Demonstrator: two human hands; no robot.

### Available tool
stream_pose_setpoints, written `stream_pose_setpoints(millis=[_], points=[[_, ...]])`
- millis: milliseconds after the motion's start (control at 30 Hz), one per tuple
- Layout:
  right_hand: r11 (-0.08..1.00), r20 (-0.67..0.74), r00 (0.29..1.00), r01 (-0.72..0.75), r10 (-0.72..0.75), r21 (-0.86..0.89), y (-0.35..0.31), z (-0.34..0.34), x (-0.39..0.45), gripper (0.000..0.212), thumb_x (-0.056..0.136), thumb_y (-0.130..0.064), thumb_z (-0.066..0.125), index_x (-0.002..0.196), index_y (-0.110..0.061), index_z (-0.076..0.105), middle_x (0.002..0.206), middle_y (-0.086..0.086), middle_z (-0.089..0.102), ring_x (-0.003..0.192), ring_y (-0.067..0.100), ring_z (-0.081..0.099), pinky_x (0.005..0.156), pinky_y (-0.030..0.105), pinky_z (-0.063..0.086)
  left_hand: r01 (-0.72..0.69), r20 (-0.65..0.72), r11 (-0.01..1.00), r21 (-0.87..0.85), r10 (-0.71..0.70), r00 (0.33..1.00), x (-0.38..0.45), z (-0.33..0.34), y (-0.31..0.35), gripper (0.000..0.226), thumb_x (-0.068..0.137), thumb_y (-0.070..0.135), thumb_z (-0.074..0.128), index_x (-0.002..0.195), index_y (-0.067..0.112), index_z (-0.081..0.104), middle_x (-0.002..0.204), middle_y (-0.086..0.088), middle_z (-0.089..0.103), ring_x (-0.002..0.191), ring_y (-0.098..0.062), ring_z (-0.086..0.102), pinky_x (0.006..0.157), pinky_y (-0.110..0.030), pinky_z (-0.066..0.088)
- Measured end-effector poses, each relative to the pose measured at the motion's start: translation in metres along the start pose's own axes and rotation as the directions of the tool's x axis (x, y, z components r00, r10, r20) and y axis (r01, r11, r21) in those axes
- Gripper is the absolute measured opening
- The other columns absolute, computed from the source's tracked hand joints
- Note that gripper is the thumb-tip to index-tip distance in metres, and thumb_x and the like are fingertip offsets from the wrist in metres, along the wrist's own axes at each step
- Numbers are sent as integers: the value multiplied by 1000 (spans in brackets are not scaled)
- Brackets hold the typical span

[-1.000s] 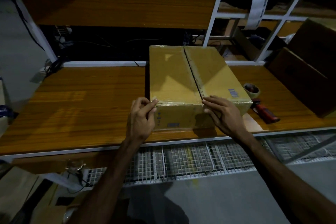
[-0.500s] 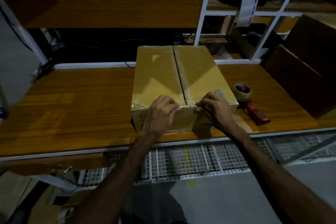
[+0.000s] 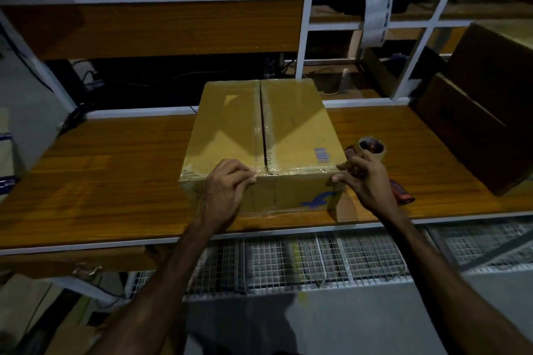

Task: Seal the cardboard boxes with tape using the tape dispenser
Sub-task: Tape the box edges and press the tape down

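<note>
A closed cardboard box stands on the wooden table, its centre seam and near top edge covered with clear tape. My left hand has its fingers curled over the near top edge, just left of the seam, on the tape. At the box's near right corner, my right hand grips with bent fingers. The tape dispenser, with a tape roll and a red handle, lies on the table right of the box, partly hidden behind my right hand.
A large dark cardboard box leans at the right end of the table. White shelf posts and a wooden shelf rise behind the box. A wire mesh rack sits below the table's front edge.
The box has turned square to me. My left hand moved from the box's left corner to beside the seam. My right hand slid along the near edge to the right corner.
</note>
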State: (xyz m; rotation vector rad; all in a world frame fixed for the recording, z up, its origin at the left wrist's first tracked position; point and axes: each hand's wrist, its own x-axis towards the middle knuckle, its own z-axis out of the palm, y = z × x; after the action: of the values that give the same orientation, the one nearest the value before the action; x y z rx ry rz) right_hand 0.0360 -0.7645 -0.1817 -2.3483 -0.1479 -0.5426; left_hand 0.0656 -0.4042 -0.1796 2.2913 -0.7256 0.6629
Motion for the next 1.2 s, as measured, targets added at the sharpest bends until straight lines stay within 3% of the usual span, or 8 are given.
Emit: stream_pose_setpoints(millis=[167,267,433,533,667,833,967,1200], points=[[949,-142,974,-128,174,287,2,13,-18,7,97,-25,76,103,-21,79,98,3,62,97,7,58,78,37,51,46,-38,999,6,-45,998,-1,7,3,11,89,7,81,100,6,81,99,-5,70,97,-19,61,82,-34,52],[938,-161,972,-110,171,330,0,19,-25,14,97,-15,76,108,-23,75,106,1,60,102,13,64,85,35,57,60,-55,998,2,-60,997,-2,10,5,11,88,5,81,99,4,81,99,-8,71,97,-21,61,83,-35,53],[984,-153,985,-57,83,169,0,23,-24,19,94,-26,81,105,-14,73,111,-1,56,98,-2,57,82,10,46,76,-57,997,4,-75,996,-2,10,6,12,89,6,80,101,4,81,100,-8,71,99,-20,62,84,-31,52],[997,-122,992,-8,18,75,1,21,-22,22,98,-27,76,107,-7,71,113,-1,55,99,12,57,84,21,51,94,-47,996,3,-94,994,-3,10,6,17,86,3,82,103,5,80,102,-8,72,101,-20,62,86,-30,52],[999,-68,996,52,-53,-7,3,17,-22,14,100,-1,65,114,-3,68,119,7,60,104,18,61,89,34,59,97,-31,995,2,-96,995,-3,8,6,17,86,4,82,103,5,81,103,-7,72,102,-18,62,91,-16,47],[995,5,998,-69,70,-66,-4,19,-29,41,93,16,64,130,-2,60,132,12,52,107,14,55,86,2,47,124,-30,992,-24,-125,992,-3,8,8,14,85,4,83,99,4,81,103,-8,72,101,-19,62,93,-7,40],[992,47,993,-103,106,-66,-11,13,-23,37,93,14,67,126,-1,59,128,3,50,94,1,54,80,-2,43,129,-28,990,-51,-131,991,-2,8,9,15,86,4,82,101,3,81,103,-8,71,101,-19,61,92,-8,40],[995,-10,1000,20,-21,-94,-20,-3,-12,3,100,-4,69,102,-6,70,105,-4,56,100,-13,57,82,3,45,155,11,983,-99,-154,988,-6,-14,-2,19,88,0,79,106,7,81,111,-7,77,109,-17,68,100,-37,56]])
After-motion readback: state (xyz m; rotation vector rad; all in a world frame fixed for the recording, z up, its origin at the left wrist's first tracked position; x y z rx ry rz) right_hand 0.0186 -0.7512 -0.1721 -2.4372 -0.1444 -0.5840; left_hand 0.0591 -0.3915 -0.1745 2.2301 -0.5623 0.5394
